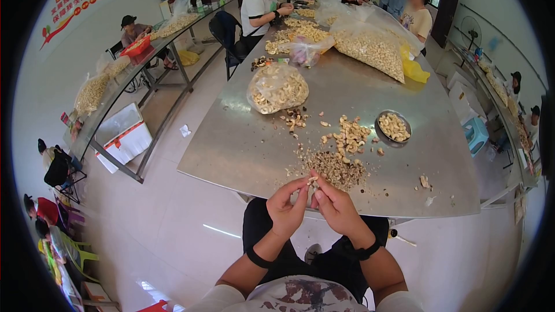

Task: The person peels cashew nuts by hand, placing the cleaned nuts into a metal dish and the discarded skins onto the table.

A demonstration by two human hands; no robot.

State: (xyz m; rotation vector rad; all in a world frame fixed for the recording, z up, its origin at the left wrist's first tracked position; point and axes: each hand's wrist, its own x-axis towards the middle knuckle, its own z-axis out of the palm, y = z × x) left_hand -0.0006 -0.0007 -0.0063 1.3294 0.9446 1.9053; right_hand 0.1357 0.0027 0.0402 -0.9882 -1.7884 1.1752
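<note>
Between my fingertips, close above the table's front edge, is a small pale cashew nut (313,182). My left hand (287,207) pinches it from one side, and my right hand (337,208) pinches from the other. Just beyond my hands lies a heap of brown shell and skin scraps (341,172). Behind that sits a loose pile of pale cashews (350,136). A round metal bowl (379,134) holding peeled cashews stands to the right. Farther back on the left is a clear plastic bag of cashews (278,88), with a few darker nuts (295,119) in front of it.
The steel table (231,144) bears a large bag of cashews (370,52) and a yellow bag (413,69) at the back. Other people work around it. A white foam box (124,138) stands on the floor at left, a blue stool (476,136) at right.
</note>
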